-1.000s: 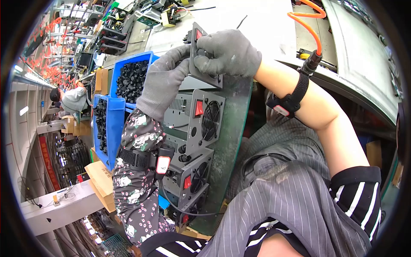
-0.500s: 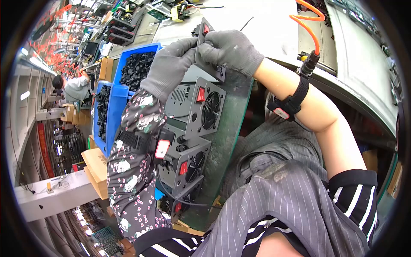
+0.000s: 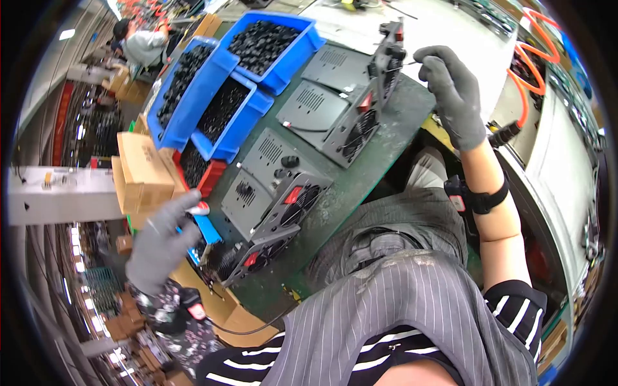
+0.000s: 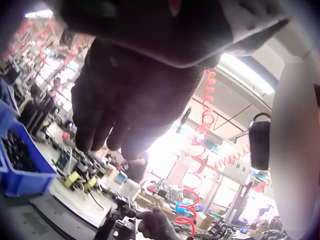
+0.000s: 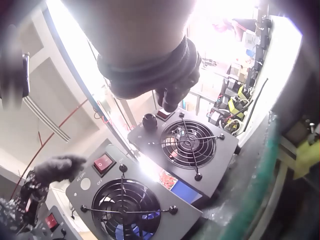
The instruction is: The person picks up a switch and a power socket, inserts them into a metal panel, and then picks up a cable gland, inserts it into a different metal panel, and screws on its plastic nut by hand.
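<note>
My gloved left hand point(image 3: 164, 241) is blurred at the left, fingers pointing toward a small red-and-white item point(image 3: 201, 208) beside the row of cases. Nothing shows in its fingers. On the right, my gloved right hand point(image 3: 454, 96) is raised beside the farthest case's front panel point(image 3: 389, 58), its fingers loosely bent, with no held thing visible. In the right wrist view its fingertips overlap the red switch point(image 5: 164, 115) on a panel with a black cable gland point(image 5: 149, 120) and a fan grille point(image 5: 188, 143). A nearer case's panel point(image 5: 112, 172) also carries a red switch and fan.
Blue bins point(image 3: 283, 77) of small black parts stand behind the grey cases point(image 3: 315, 106), with a red bin point(image 3: 209, 177) beside them. A cardboard box point(image 3: 145, 170) is at the left. An orange coiled air hose point(image 3: 524, 83) hangs at the right. Another person point(image 3: 141, 45) is far back.
Both hands were together at the farthest case's panel. My left hand has left it, moving down and left; my right hand has drawn off to the right. The head view has turned.
</note>
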A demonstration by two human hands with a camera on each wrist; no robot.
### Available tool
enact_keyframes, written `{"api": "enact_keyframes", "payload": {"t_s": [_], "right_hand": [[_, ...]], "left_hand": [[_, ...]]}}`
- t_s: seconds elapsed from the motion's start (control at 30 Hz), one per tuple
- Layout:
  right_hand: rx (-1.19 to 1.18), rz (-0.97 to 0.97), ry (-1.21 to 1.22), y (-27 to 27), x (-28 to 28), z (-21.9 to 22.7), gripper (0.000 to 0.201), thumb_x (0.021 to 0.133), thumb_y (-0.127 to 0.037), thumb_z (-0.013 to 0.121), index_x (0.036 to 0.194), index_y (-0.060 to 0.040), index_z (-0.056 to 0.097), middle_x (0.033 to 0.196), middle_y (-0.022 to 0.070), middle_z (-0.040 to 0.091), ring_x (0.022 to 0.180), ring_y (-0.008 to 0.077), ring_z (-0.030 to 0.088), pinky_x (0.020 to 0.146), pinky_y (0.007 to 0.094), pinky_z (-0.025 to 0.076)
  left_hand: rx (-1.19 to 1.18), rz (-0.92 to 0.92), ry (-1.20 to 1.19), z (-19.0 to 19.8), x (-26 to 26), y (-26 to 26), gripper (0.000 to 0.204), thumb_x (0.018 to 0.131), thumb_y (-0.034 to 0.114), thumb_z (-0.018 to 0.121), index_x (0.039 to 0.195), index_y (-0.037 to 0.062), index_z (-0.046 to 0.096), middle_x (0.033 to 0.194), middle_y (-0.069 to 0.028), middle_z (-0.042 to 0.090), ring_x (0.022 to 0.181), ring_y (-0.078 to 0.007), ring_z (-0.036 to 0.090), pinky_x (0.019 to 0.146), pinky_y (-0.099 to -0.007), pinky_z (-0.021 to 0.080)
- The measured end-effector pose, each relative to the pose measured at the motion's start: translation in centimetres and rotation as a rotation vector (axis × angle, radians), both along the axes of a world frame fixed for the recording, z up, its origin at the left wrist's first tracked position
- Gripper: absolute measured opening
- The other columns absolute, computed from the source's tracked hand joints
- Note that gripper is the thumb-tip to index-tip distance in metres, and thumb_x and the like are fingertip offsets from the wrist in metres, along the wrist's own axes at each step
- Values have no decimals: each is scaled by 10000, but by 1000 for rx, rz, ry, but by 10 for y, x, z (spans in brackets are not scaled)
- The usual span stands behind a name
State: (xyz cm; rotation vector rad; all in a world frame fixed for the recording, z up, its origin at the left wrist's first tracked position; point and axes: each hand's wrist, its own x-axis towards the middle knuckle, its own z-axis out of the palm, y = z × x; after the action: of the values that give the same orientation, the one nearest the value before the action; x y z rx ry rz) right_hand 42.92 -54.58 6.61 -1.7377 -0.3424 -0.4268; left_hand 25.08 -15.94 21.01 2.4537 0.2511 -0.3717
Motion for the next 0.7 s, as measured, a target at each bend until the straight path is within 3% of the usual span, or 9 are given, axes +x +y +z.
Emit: {"api": "enact_keyframes", "payload": {"t_s": [0.1,0.17,0.23,0.27,0.33,0.47,0.53,0.67,0.7], "right_hand": [[11,153,-128,23,-19,15,179,902,-152,540,948,4,615,725,41,568,652,93,517,625,247,441],[-149,224,-310,32,-22,15,134,838,-105,555,894,6,604,755,67,594,671,164,559,648,287,458],[-206,276,-464,47,-24,16,153,797,-146,588,862,-10,615,798,107,612,735,249,579,693,340,469],[-215,305,-531,55,-25,18,159,790,-158,593,851,-13,618,808,115,614,759,265,579,707,352,470],[-232,325,-547,65,-26,22,162,785,-161,596,845,-12,619,817,115,614,774,261,579,717,351,469],[-230,309,-427,78,-29,29,172,778,-145,598,850,9,627,831,110,604,808,234,565,747,338,457],[-238,301,-438,85,-31,35,170,787,-136,588,855,13,632,827,108,598,798,222,560,745,330,452],[-330,437,-384,94,-34,48,180,802,-140,576,865,18,633,830,115,600,799,229,569,746,326,452],[-336,463,-347,97,-34,46,185,807,-148,578,868,18,632,829,120,605,797,237,576,741,330,455]], "left_hand": [[-54,64,203,-59,-68,30,782,712,60,723,1415,91,384,1078,-70,507,822,-140,533,724,-255,495],[-255,-26,-59,-119,-100,25,837,674,19,795,1405,58,389,1244,-88,521,1053,-149,541,846,-264,491],[-603,508,139,-146,-116,-20,698,749,63,778,1353,23,430,1280,-99,533,1104,-173,545,913,-310,463],[-610,532,129,-171,-123,-19,698,749,63,778,1353,23,430,1280,-99,533,1104,-173,545,913,-310,463],[-255,247,-33,-208,-133,-17,669,781,81,758,1358,24,424,1171,-73,589,1020,-154,579,879,-312,475],[-369,371,49,-181,-102,-59,617,799,95,741,1336,32,444,1085,-70,624,958,-154,600,856,-313,478],[-346,76,-357,-196,-95,-58,547,813,102,716,1298,35,473,1084,-106,628,970,-181,611,861,-318,480],[-395,-107,-276,-157,-76,-31,367,811,125,692,1156,50,594,1086,-150,609,941,-288,621,914,-369,485],[-112,-167,-328,-151,-70,-22,361,811,83,657,1163,56,583,1073,-147,625,991,-300,617,896,-383,492]]}}
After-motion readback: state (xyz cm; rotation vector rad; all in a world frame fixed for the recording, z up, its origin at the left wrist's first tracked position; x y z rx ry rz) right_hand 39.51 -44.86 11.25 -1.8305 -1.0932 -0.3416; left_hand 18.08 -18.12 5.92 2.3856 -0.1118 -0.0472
